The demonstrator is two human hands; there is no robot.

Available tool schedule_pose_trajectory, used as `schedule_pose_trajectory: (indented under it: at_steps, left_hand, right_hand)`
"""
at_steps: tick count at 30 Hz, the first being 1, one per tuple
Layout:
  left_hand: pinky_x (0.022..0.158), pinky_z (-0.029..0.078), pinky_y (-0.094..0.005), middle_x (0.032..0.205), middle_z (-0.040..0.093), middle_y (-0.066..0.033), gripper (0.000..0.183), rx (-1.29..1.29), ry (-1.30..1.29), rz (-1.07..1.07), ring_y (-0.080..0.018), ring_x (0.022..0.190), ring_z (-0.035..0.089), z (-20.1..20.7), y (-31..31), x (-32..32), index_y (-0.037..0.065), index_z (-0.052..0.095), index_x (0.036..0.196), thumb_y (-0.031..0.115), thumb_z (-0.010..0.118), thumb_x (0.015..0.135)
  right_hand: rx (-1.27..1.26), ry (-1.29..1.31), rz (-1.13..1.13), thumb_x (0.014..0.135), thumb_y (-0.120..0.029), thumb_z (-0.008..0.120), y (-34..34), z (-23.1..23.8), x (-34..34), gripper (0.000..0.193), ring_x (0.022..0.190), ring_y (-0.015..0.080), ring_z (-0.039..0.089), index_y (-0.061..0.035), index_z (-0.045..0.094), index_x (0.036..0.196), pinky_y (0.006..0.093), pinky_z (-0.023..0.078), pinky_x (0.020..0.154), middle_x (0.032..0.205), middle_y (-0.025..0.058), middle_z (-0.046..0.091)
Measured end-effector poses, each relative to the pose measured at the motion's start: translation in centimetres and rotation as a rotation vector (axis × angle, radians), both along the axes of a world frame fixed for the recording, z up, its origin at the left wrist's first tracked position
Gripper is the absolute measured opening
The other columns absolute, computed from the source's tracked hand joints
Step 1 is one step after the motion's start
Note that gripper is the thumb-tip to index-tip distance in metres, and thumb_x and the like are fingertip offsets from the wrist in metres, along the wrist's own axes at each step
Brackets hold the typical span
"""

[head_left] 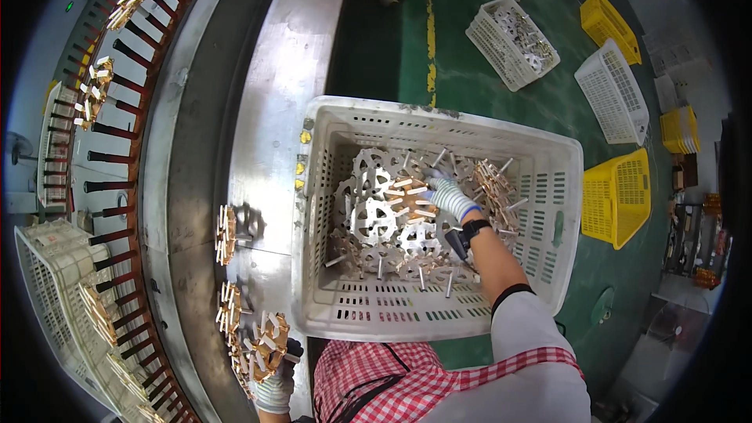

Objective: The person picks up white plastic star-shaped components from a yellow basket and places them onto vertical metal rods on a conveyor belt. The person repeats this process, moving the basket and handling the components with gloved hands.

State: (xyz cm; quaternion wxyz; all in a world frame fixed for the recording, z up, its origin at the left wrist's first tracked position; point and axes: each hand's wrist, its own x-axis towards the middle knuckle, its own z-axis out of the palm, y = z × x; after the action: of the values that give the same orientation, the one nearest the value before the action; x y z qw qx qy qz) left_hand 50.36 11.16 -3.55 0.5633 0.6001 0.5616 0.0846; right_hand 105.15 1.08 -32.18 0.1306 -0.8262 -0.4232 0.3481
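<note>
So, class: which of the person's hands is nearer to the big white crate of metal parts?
Right. The right hand is inside the white crate, on the parts. The left hand is outside its near-left corner, holding a copper-coloured part.

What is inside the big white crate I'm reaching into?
The white crate holds a heap of copper-coloured pronged parts with white pieces and metal pins. The right hand reaches into them. The heap hides the middle of the crate floor.
</note>
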Motion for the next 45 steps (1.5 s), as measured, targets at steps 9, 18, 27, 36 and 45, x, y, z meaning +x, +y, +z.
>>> schedule_pose_trajectory:
  at_steps: [9,18,27,36,45]
  left_hand:
    - [0.092,0.046,-0.04,0.119,0.064,-0.0063,0.041,0.485,0.356,-0.411,-0.0233,0.111,0.059,2.6,-5.1,-5.3,0.014,0.057,0.127,0.021,0.066,0.088]
    - [0.104,0.045,-0.0509,0.137,0.049,-0.0191,0.061,-0.404,-0.644,0.445,-0.0368,0.123,0.053,9.9,-0.9,-1.6,0.005,0.039,0.142,0.032,0.064,0.092]
    - [0.093,0.044,-0.0578,0.121,0.055,-0.018,0.038,0.841,0.026,0.313,-0.0296,0.117,0.051,8.9,11.9,-9.7,0.007,0.054,0.129,0.02,0.057,0.093]
    - [0.102,0.042,-0.0436,0.131,0.058,-0.0117,0.039,1.063,1.108,0.338,-0.0302,0.121,0.053,0.1,27.7,-26.1,0.009,0.057,0.126,0.029,0.046,0.095]
    - [0.103,0.041,-0.0455,0.124,0.062,-0.014,0.036,1.034,0.691,0.536,-0.0344,0.119,0.054,-1.2,25.0,-28.4,0.013,0.062,0.121,0.027,0.046,0.093]
  right_hand:
    - [0.016,0.678,-0.185,0.086,-0.022,0.061,3.6,9.1,0.4,0.048,0.113,0.0238,0.057,0.0028,0.057,0.127,0.0342,0.042,0.098,0.123,0.0154,0.063]
    - [0.084,0.374,-0.295,0.082,-0.033,0.065,-3.6,5.4,6.4,0.044,0.077,0.0189,0.061,0.0056,0.068,0.103,0.0361,0.046,0.072,0.087,0.0126,0.069]
    - [0.503,0.717,-0.508,0.089,-0.027,0.062,-7.4,23.9,-1.8,0.034,0.077,0.0116,0.063,0.0016,0.067,0.107,0.0284,0.052,0.064,0.09,0.004,0.068]
    - [0.71,0.372,-0.167,0.088,-0.008,0.06,-7.0,36.6,-22.5,0.003,0.073,0.0121,0.05,-0.006,0.057,0.087,0.029,0.048,0.064,0.079,-0.0003,0.052]
    - [0.586,1.142,-0.437,0.089,-0.014,0.055,-6.1,39.6,-34.5,0.032,0.08,0.0118,0.061,-0.0059,0.057,0.12,0.0268,0.055,0.068,0.098,0.002,0.059]
